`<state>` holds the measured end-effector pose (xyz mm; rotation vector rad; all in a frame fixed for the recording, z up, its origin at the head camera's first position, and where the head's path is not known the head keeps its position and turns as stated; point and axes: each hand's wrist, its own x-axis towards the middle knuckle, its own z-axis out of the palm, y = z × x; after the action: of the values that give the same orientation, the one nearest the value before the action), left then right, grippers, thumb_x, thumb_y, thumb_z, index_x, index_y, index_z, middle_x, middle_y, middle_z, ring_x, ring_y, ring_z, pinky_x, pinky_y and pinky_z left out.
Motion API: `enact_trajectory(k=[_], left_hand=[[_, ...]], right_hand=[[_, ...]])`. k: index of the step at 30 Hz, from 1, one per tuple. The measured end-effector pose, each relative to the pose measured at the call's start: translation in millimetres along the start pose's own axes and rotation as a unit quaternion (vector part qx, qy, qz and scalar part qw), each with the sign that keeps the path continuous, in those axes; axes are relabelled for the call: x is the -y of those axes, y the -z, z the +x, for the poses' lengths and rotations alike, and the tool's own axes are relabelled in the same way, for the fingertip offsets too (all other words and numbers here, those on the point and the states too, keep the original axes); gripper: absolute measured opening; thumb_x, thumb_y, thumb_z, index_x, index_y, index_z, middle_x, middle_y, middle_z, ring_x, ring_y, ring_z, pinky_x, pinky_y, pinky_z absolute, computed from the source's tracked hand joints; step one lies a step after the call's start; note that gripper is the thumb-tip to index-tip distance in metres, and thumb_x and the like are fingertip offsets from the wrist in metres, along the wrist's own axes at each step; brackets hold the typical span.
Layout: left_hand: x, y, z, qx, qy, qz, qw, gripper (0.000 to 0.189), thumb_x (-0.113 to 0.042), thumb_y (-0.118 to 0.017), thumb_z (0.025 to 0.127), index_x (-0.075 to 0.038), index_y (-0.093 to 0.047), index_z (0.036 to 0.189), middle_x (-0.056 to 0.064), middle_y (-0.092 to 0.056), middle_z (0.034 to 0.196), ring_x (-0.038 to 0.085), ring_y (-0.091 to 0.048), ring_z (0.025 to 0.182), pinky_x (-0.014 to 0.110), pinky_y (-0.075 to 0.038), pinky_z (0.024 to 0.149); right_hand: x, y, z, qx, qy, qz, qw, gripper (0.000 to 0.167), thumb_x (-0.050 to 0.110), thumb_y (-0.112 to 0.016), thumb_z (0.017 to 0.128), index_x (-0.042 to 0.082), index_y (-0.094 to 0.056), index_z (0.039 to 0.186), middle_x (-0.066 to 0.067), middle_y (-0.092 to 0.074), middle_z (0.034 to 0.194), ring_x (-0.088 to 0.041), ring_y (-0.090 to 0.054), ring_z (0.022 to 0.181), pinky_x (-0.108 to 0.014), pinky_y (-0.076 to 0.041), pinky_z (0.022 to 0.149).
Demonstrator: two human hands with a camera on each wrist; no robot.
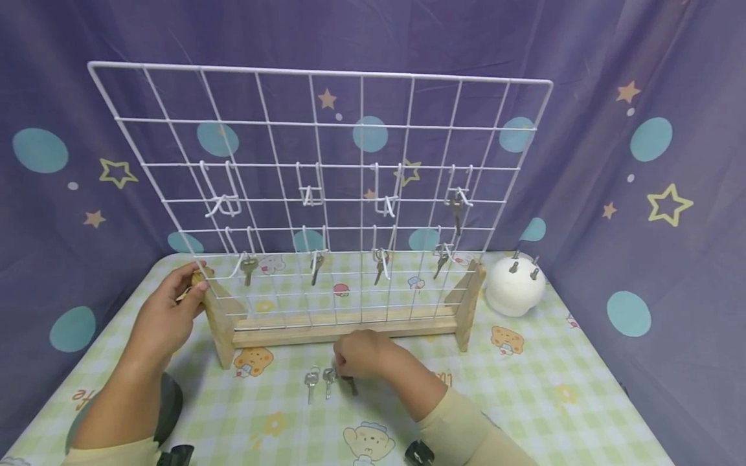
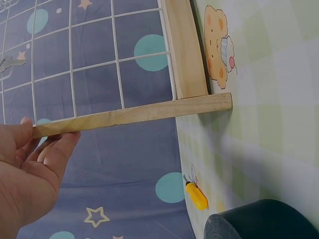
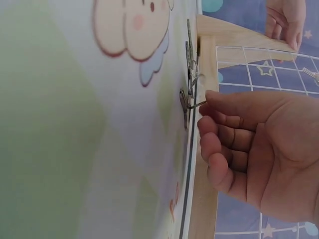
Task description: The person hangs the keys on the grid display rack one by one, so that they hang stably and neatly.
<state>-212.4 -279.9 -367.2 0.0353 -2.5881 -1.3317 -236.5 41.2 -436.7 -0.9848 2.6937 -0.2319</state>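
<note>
A white wire grid (image 1: 320, 72) stands upright in a wooden base (image 1: 350, 331). My left hand (image 1: 166, 317) grips the top of its left wooden side piece (image 2: 144, 114), thumb on one face and fingers on the other. Low in front of the base, my right hand (image 1: 367, 355) pinches the ring of a key (image 3: 184, 107) between thumb and index finger; the key's blade (image 1: 351, 386) shows below the hand. Beside it on the cloth lie two silver keys (image 1: 311, 382) with rings. On the grid's lower hooks hang several keys (image 1: 317, 266), and one more key (image 1: 457, 213) hangs upper right.
Three upper hooks (image 1: 311, 195) hold no key. A white rounded object (image 1: 515, 288) with metal pieces sticking up stands right of the grid. A dark green cylinder (image 2: 269, 219) sits by my left forearm, and a small yellow object (image 2: 197, 195) lies beyond the left side piece.
</note>
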Motion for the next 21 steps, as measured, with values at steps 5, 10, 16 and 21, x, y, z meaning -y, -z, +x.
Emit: enact_trajectory(k=[5,10,16,21], left_hand=[[-0.7,-0.5,0.1,0.003,0.003,0.002,1.0000,0.056,-0.039,-0.039,0.106,-0.018,-0.027,0.156,0.020,-0.037,0.154,0.036,-0.048,0.131,0.010,-0.052,0.091],[-0.2,-2.0,0.0,0.003,0.004,0.000,1.0000,0.056,-0.038,-0.039,0.106,-0.016,-0.027,0.156,0.020,-0.037,0.154,0.034,-0.049,0.131,0.009,-0.052,0.091],[-0.1,-1.0,-1.2,-0.003,-0.002,0.004,1.0000,0.054,-0.038,-0.040,0.105,-0.018,-0.029,0.155,0.021,-0.040,0.152,0.019,-0.053,0.126,0.006,-0.051,0.089],[-0.4,-0.1,-1.7,-0.007,-0.009,0.005,0.9999,0.054,-0.037,-0.040,0.106,-0.019,-0.030,0.155,0.022,-0.042,0.150,0.012,-0.054,0.123,0.005,-0.051,0.088]], right_hand=[[0.9,-3.9,3.4,-0.006,-0.001,-0.028,0.9996,0.020,0.030,-0.065,0.093,0.022,-0.060,0.075,0.011,-0.054,0.068,-0.009,-0.050,0.062,-0.021,-0.043,0.055],[-1.0,-2.3,-0.2,-0.002,-0.010,-0.023,0.9997,0.018,0.025,-0.064,0.093,0.020,-0.060,0.076,0.008,-0.054,0.069,-0.010,-0.049,0.062,-0.022,-0.044,0.054],[-5.1,15.4,-15.6,-0.023,0.012,0.020,0.9995,0.030,0.018,-0.061,0.093,0.021,-0.048,0.067,0.009,-0.040,0.060,-0.008,-0.036,0.054,-0.018,-0.032,0.048],[-6.3,34.8,-33.7,-0.060,0.041,0.044,0.9964,0.034,0.017,-0.056,0.097,0.021,-0.040,0.067,0.008,-0.031,0.058,-0.007,-0.028,0.053,-0.018,-0.025,0.049]])
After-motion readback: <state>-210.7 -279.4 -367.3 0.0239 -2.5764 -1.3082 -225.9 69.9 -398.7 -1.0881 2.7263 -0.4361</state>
